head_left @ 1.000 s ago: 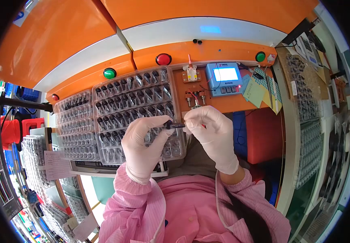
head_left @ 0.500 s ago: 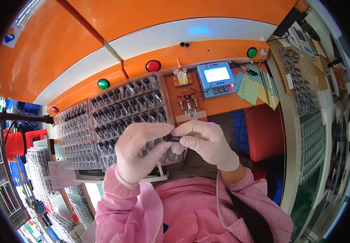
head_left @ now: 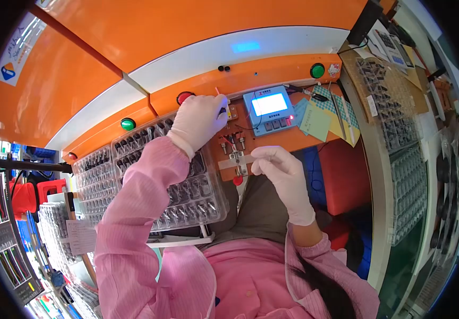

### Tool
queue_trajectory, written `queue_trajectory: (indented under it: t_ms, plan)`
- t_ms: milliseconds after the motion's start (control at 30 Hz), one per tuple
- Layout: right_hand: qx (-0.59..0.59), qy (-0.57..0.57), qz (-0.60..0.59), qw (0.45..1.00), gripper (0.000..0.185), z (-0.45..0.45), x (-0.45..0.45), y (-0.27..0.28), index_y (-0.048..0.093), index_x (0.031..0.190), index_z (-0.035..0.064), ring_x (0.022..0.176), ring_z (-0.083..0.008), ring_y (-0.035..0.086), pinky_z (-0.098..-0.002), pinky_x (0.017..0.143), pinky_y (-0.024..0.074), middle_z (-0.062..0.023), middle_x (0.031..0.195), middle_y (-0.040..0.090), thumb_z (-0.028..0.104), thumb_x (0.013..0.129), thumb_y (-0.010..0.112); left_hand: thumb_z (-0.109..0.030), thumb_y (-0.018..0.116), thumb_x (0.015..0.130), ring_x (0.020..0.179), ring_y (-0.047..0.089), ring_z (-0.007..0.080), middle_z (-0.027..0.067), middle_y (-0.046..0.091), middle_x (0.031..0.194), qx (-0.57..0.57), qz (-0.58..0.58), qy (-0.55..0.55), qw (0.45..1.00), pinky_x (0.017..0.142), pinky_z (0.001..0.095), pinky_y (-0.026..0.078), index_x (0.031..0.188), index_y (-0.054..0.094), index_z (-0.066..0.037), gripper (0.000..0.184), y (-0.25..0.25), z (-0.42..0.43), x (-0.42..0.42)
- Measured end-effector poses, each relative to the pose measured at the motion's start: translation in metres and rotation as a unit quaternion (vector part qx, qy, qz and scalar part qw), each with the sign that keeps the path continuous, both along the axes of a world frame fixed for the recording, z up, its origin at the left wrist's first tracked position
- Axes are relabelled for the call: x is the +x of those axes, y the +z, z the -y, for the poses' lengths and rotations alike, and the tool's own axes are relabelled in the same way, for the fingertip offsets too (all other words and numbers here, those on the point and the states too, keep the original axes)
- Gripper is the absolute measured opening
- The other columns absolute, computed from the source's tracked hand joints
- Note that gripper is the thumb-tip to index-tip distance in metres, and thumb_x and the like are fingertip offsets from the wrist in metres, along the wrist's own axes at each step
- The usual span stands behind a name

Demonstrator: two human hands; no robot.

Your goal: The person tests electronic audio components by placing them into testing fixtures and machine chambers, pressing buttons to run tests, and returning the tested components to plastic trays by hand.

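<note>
My gloved left hand reaches over the far edge of the tray, fingers closed on a small black part, mostly hidden by the glove. It is at the small white and yellow fixture, which the hand partly covers. Lower right, my gloved right hand has loosely bent fingers, its thumb a little apart, and nothing visible in it. Left of that hand is a metal toggle clamp with a red knob. Beneath my left forearm lies a clear plastic tray with rows of black-topped parts.
A blue meter with a lit screen stands behind the clamp, beside sticky notes and tweezers. Green buttons and a red button line the orange panel. More part trays stand at the right.
My left hand has moved up and away from my right, carrying the black part to the fixture. My right hand has let go and shifted slightly right. The red-knobbed clamp is now uncovered.
</note>
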State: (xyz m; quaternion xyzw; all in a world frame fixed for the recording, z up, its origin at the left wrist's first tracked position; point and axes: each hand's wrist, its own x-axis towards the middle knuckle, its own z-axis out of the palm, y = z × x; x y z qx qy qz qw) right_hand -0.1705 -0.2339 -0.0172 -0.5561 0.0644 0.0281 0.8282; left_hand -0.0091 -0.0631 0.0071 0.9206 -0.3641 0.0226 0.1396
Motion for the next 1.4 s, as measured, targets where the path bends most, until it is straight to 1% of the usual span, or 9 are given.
queue_trajectory:
  t_ms: [300,367,533,800,967,1067,1200,1300,1400]
  plan:
    - [-0.056,0.018,0.004,0.998,0.020,-0.003,0.001,-0.011,0.061,0.110,-0.0005,0.079,-0.0086,0.058,-0.0249,0.074,0.0482,-0.0025,0.088,0.063,0.001,0.090,0.058,-0.022,0.064,0.082,0.072,0.064,0.0323,0.0136,0.063,0.070,0.176,0.091,0.041,0.979,0.068,0.0415,0.050,0.088,0.053,-0.005,0.021,-0.022,0.017,0.012]
    - [-0.167,0.075,0.081,0.980,0.018,-0.005,0.001,-0.003,0.063,0.105,0.0013,0.074,-0.0094,0.058,-0.0252,0.069,0.0476,-0.0020,0.084,0.063,0.003,0.087,0.063,-0.023,0.063,0.084,0.072,0.064,0.0333,0.0139,0.063,0.069,0.197,0.111,0.002,0.974,0.069,0.0420,0.050,0.088,0.054,-0.006,0.020,-0.026,0.015,0.016]
    - [-0.341,0.060,0.214,0.913,0.012,-0.015,0.014,-0.014,0.064,0.091,0.0031,0.064,-0.0130,0.056,-0.0265,0.060,0.0449,-0.0033,0.076,0.060,0.006,0.081,0.071,-0.024,0.062,0.085,0.073,0.064,0.0335,0.0144,0.063,0.070,0.147,0.052,-0.018,0.988,0.068,0.0426,0.050,0.088,0.054,-0.006,0.020,-0.023,0.006,0.024]
    - [-0.389,-0.053,0.181,0.902,0.012,-0.034,0.055,-0.044,0.061,0.079,0.0023,0.061,-0.0161,0.054,-0.0289,0.056,0.0430,-0.0063,0.071,0.056,0.008,0.079,0.072,-0.024,0.062,0.086,0.074,0.064,0.0331,0.0137,0.064,0.072,0.131,0.032,-0.020,0.991,0.070,0.0423,0.050,0.088,0.054,-0.006,0.019,-0.021,0.005,0.025]
    - [-0.327,-0.013,0.176,0.928,0.012,-0.025,0.027,-0.021,0.061,0.080,0.0033,0.061,-0.0190,0.055,-0.0302,0.057,0.0437,-0.0072,0.071,0.057,0.007,0.078,0.072,-0.024,0.061,0.086,0.077,0.065,0.0303,0.0114,0.065,0.076,0.131,0.050,-0.065,0.988,0.072,0.0406,0.049,0.090,0.055,-0.007,0.018,-0.017,0.003,0.026]
    - [-0.421,0.073,0.310,0.849,0.011,-0.012,0.007,-0.009,0.062,0.080,0.0048,0.062,-0.0219,0.056,-0.0313,0.057,0.0443,-0.0074,0.071,0.057,0.006,0.077,0.072,-0.024,0.061,0.087,0.079,0.065,0.0283,0.0103,0.066,0.078,0.160,0.087,-0.079,0.980,0.073,0.0391,0.049,0.090,0.056,-0.008,0.017,-0.009,0.000,0.022]
    - [-0.408,0.054,0.324,0.852,0.011,-0.008,0.002,0.009,0.063,0.081,0.0062,0.062,-0.0245,0.055,-0.0326,0.057,0.0441,-0.0072,0.073,0.058,0.005,0.075,0.073,-0.022,0.063,0.085,0.079,0.065,0.0260,0.0097,0.066,0.080,0.119,0.137,-0.069,0.981,0.072,0.0356,0.050,0.093,0.057,-0.008,0.016,0.021,-0.012,0.008]
    - [-0.434,0.074,0.330,0.835,0.012,-0.012,0.019,0.021,0.063,0.082,0.0067,0.065,-0.0244,0.055,-0.0337,0.060,0.0440,-0.0068,0.074,0.058,0.006,0.075,0.072,-0.017,0.065,0.084,0.072,0.066,0.0219,0.0074,0.066,0.081,-0.095,0.052,-0.014,0.994,0.066,0.0330,0.051,0.096,0.057,-0.007,0.017,0.056,-0.044,-0.019]
    - [-0.456,0.115,0.352,0.809,0.012,-0.026,0.044,0.029,0.064,0.085,0.0072,0.069,-0.0244,0.056,-0.0349,0.063,0.0441,-0.0067,0.075,0.057,0.008,0.077,0.072,-0.007,0.060,0.089,0.072,0.059,0.0111,0.0043,0.062,0.084,-0.324,-0.059,0.063,0.942,0.068,0.0241,0.047,0.105,0.055,-0.003,0.018,0.077,-0.091,-0.054]
